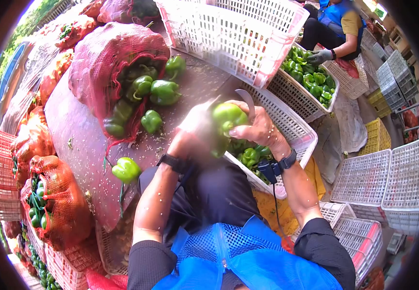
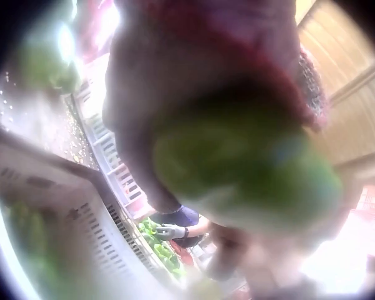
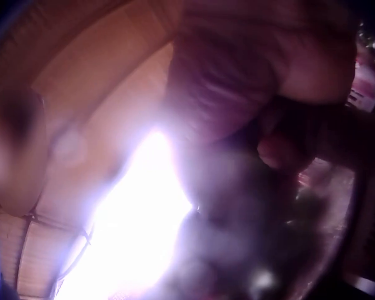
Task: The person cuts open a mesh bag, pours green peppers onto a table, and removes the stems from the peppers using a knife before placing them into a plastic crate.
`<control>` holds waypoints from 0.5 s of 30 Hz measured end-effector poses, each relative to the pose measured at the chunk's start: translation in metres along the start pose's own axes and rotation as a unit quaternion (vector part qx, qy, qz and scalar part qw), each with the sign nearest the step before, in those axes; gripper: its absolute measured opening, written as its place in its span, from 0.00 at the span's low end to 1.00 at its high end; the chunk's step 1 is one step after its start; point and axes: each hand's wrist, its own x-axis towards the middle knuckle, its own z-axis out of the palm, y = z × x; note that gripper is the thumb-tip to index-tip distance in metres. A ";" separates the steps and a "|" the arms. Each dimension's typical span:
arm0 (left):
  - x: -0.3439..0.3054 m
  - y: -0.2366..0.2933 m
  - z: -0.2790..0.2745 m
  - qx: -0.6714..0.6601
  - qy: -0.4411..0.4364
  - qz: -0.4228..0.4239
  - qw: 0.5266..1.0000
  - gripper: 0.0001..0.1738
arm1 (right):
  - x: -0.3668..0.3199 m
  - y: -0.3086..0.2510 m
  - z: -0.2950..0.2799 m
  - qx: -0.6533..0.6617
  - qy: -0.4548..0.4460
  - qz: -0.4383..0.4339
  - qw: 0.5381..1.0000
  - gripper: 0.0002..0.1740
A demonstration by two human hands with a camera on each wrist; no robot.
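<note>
Between my two hands a light green bell pepper (image 1: 228, 117) is held over my lap. My left hand (image 1: 192, 129), washed out by glare, grips it from the left; in the left wrist view the bell pepper (image 2: 244, 169) is a blurred green shape under the curled fingers. My right hand (image 1: 260, 128) holds a small curved knife (image 1: 246, 99), its blade standing up past the fingers, while the right thumb lies against the pepper. A darker green patch shows just below, blurred. The right wrist view is mostly glare and dark blur around the hand (image 3: 237, 69).
A pink mesh sack (image 1: 108, 63) spills bell peppers (image 1: 165, 92) onto the board at left. One loose pepper (image 1: 126, 170) lies nearer. A white crate (image 1: 306, 137) of peppers sits under my right hand. A gloved person (image 1: 340, 29) works at another crate (image 1: 332, 96). Orange sacks (image 1: 62, 208) stand left.
</note>
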 end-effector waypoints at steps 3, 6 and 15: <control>0.008 0.002 -0.001 -0.138 -0.072 -0.123 0.980 0.31 | -0.006 0.004 -0.022 0.016 -0.031 0.146 0.989 0.23; 0.013 -0.018 0.019 -0.201 -0.016 -0.125 0.972 0.22 | -0.017 0.046 -0.014 0.160 -0.018 0.088 0.983 0.35; 0.034 -0.028 0.049 -0.035 0.086 0.015 0.996 0.19 | -0.037 0.041 -0.025 0.173 0.131 0.025 0.976 0.32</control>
